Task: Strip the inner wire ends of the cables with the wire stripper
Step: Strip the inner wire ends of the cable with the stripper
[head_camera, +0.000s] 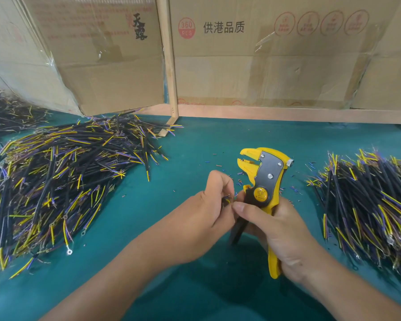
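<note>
Right hand [285,230] is wrapped around the handles of the yellow wire stripper [263,181], holding it upright with the jaws up top and apart, nothing between them. Its thumb reaches over to the left hand [208,205], which has its fingers curled, pinching a short black cable [226,201] with the little coloured inner wire ends poking out right between both hands, just beside the stripper's pivot. Big heap of black cables [63,181] with yellow and purple wires on the left of the green table [195,144], another pile [368,205] on the right. Tiny insulation bits [294,189] scattered around the stripper. Cardboard boxes [264,54] along the back
</note>
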Motion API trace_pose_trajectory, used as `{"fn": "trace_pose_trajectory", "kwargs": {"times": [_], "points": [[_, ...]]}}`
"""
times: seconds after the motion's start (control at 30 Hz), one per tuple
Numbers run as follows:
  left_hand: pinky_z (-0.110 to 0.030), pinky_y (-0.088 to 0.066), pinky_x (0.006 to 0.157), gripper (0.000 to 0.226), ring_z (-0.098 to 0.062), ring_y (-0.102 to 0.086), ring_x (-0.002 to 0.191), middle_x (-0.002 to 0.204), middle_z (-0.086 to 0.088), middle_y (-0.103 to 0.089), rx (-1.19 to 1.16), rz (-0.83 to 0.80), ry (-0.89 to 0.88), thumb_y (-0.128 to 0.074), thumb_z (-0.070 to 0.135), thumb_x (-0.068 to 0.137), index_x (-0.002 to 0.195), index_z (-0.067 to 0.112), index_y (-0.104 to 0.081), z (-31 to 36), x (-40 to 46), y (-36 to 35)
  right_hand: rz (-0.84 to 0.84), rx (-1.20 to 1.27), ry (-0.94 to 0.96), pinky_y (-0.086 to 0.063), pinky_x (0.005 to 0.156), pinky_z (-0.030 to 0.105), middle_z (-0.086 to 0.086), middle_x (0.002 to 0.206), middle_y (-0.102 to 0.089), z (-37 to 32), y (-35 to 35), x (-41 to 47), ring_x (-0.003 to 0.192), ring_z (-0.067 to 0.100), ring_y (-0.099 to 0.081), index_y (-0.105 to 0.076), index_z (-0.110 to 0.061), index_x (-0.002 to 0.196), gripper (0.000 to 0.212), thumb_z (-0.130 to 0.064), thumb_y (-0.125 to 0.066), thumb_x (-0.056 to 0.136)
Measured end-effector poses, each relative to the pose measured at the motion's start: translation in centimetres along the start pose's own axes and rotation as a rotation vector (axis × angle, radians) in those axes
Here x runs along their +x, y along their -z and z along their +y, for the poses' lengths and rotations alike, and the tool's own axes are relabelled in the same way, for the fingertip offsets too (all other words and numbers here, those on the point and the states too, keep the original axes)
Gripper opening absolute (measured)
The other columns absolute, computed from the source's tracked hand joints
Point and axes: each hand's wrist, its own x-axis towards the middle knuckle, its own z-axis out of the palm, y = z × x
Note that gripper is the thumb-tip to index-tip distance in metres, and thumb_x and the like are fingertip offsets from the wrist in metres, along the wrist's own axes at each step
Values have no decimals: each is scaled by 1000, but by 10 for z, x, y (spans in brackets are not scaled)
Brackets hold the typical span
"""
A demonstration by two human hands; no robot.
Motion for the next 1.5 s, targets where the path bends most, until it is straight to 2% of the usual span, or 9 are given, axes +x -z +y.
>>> {"fn": "trace_pose_trajectory", "kwargs": {"times": [0.37, 0.5, 0.7, 0.93, 1.03, 1.17, 1.3, 1.4, 1.5], "points": [[-56, -46, 65, 28, -42, -47, 69, 83, -12, -55, 221, -51, 1, -41, 14, 100, 95, 28, -18, 10, 0, -2, 95, -165, 27, -54, 86, 62, 30, 90, -67, -4, -6, -3, 89, 50, -62, -71, -6, 89, 42, -42, -76, 68], [-53, -45, 62, 29, -36, -44, 62, 75, -5, -51, 266, -38, -2, -43, 18, 101, 96, 32, -17, 9, -2, -5, 98, -229, 35, -54, 86, 62, 26, 87, -69, -5, -4, -4, 88, 48, -62, -74, -12, 85, 23, -33, -70, 75], [-51, -44, 65, 28, -31, -41, 68, 80, -1, -50, 187, -64, -62, -43, 16, 101, 98, 33, -22, 8, -2, -1, 72, -252, 29, -57, 85, 54, 18, 83, -72, -6, -2, -3, 86, 41, -66, -73, -17, 82, 18, -34, -68, 76], [-54, -41, 68, 21, -35, -45, 74, 84, -9, -57, -10, -73, -87, -42, 14, 99, 98, 31, -30, 2, -2, 3, 48, -185, 9, -59, 69, 28, 14, 79, -73, -7, 0, -3, 72, 24, -70, -74, -18, 83, 12, -26, -67, 77], [-40, -41, 62, 19, -27, -44, 68, 82, -3, -59, -69, -40, -74, -45, 16, 99, 98, 31, -33, -5, -1, 1, 55, -153, -21, -61, 68, 32, 15, 79, -72, -9, -1, -3, 70, 23, -70, -73, -13, 84, 4, -13, -70, 86], [-16, -38, 63, 11, -9, -48, 67, 77, 6, -59, -195, 7, -100, -47, 21, 100, 96, 28, -39, -11, 0, -1, 42, -73, -54, -61, 64, 33, 11, 69, -68, -12, -2, -5, 64, 22, -68, -69, -8, 80, 13, -4, -62, 91], [-18, -38, 59, 8, -11, -47, 64, 71, 19, -59, -264, 79, -86, -44, 37, 101, 96, 32, -41, -14, 1, -4, 19, -36, -63, -61, 76, 50, 9, 69, -65, -12, -3, -5, 64, 21, -66, -67, -4, 79, 15, -4, -61, 93], [-29, -39, 55, 11, -21, -45, 61, 65, 13, -59, -235, 147, -52, -42, 45, 99, 93, 36, -42, -16, 2, -7, 13, -25, -66, -62, 75, 48, 8, 69, -65, -11, -2, -5, 66, 23, -67, -68, -6, 79, 11, -8, -66, 90], [-27, -38, 53, 13, -20, -45, 58, 62, 6, -57, -158, 206, -42, -41, 47, 98, 91, 37, -44, -16, 3, -9, 11, -11, -68, -62, 73, 43, 8, 69, -65, -10, -2, -5, 67, 25, -67, -69, -10, 77, 11, -19, -66, 79]]}}
